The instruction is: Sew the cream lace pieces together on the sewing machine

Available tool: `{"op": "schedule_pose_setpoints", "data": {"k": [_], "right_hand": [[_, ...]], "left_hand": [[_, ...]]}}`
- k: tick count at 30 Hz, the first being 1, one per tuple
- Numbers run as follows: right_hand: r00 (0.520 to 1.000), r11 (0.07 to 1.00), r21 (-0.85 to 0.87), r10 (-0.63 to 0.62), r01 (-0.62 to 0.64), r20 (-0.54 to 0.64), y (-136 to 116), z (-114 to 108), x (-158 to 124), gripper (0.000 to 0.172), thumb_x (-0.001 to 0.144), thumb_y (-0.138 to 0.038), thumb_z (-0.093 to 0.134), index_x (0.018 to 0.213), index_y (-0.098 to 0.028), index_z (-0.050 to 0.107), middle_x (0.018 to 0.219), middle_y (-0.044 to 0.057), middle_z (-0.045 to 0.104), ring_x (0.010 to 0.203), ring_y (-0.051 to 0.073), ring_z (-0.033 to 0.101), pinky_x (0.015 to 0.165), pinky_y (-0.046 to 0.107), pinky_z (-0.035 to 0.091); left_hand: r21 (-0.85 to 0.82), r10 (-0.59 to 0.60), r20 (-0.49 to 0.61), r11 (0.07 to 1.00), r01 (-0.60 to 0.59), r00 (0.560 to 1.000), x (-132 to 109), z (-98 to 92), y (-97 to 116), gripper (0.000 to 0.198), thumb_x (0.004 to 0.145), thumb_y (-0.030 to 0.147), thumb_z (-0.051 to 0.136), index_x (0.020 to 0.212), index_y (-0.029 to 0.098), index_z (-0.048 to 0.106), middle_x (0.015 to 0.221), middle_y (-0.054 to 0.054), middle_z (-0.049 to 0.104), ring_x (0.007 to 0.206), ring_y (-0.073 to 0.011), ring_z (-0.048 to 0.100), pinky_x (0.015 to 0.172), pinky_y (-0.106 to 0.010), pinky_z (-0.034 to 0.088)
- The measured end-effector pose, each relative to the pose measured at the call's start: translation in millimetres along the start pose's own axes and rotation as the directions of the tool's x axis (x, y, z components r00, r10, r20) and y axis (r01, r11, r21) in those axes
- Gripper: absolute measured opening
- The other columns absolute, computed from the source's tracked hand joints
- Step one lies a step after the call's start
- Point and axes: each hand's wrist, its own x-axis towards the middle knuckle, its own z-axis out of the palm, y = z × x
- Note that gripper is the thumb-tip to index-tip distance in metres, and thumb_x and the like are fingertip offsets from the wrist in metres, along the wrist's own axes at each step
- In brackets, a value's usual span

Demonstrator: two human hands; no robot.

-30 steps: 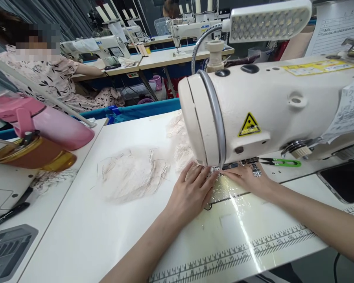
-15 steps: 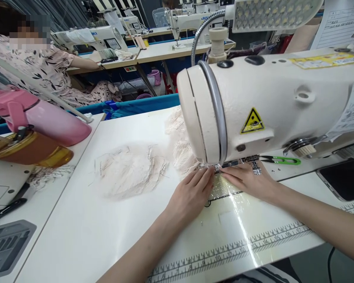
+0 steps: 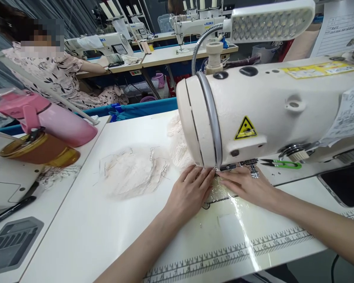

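A cream sewing machine (image 3: 253, 106) stands over the white tabletop. My left hand (image 3: 188, 190) lies palm down left of the needle area, its fingers stretched forward and slightly apart on the edge of pale lacy fabric (image 3: 181, 147). From the right, my right hand (image 3: 247, 184) reaches under the machine head, fingers extended, thumb a little apart, tips close to the presser foot. The machine head and my fingers hide the stitching spot. Another sheer pale fabric piece (image 3: 132, 171) with loose thread ends lies flat to the left.
Green thread snips (image 3: 286, 164) and a phone (image 3: 345, 182) lie on the right. On the left are a pink bottle (image 3: 67, 122), an amber cup (image 3: 44, 149) and a grey tray (image 3: 14, 245). A ruler strip (image 3: 224, 255) runs along the front edge. A person (image 3: 56, 74) sits beyond.
The camera view has shifted slightly, moving the scene's left side rightward and down. My left hand's fingers have spread a little; both hands remain by the presser foot.
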Motion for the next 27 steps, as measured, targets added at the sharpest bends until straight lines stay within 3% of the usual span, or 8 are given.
{"op": "schedule_pose_setpoints", "data": {"k": [20, 27], "right_hand": [[0.999, 0.995, -0.102, -0.005, 0.008, 0.034, -3.3, 6.0, -0.6, 0.037, 0.094, -0.039, 0.044, 0.129, -0.030, 0.053, 0.107, 0.006, 0.067, 0.092, 0.023, 0.064, 0.092, 0.049, 0.045], [0.995, 0.966, -0.239, -0.099, 0.098, 0.007, -4.6, 0.0, -0.6, 0.033, 0.096, -0.032, 0.041, 0.124, -0.026, 0.058, 0.114, 0.008, 0.065, 0.091, 0.024, 0.063, 0.094, 0.050, 0.042]], "left_hand": [[-0.001, -0.066, 0.047, 0.998, 0.066, 0.997, 0.4, -0.8, 0.3, 0.035, 0.094, 0.030, 0.040, 0.120, 0.012, 0.058, 0.118, -0.010, 0.063, 0.110, -0.0254, 0.057, 0.096, -0.041, 0.043], [-0.042, -0.089, 0.077, 0.995, 0.092, 0.993, 2.0, -3.4, -0.6, 0.039, 0.093, 0.033, 0.043, 0.123, 0.012, 0.056, 0.124, -0.011, 0.059, 0.115, -0.0269, 0.053, 0.095, -0.042, 0.042]]}}
